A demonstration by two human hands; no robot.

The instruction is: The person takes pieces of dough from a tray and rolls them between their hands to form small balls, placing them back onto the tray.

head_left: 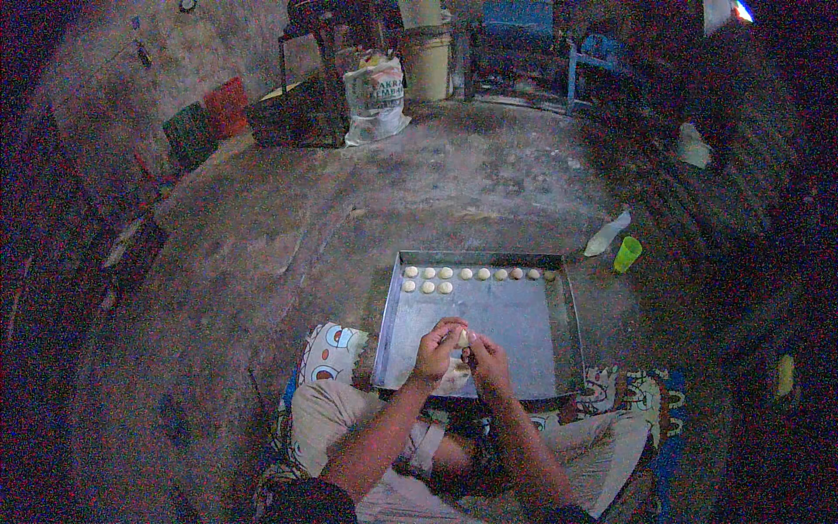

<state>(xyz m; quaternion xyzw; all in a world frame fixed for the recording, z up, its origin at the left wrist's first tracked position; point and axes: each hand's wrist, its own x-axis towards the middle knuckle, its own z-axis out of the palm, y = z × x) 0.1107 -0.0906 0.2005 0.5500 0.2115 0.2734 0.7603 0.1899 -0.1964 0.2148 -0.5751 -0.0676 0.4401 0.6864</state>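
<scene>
I sit on the floor with a large metal baking tray (489, 327) in front of my legs. Several small pale dough balls (465, 273) lie in rows along the tray's far edge. My left hand (439, 348) and my right hand (485, 359) meet over the tray's near side. Both pinch a small pale piece of dough (460, 337) between the fingers. A larger pale lump (454, 379) rests under my hands at the tray's near rim.
A green cup (627, 253) and a lying plastic bottle (607, 234) sit right of the tray. A patterned cloth (332, 349) lies under me. Far back stand a white sack (375, 98), a pale bucket (428, 57), crates (227, 106) and a metal frame (305, 79).
</scene>
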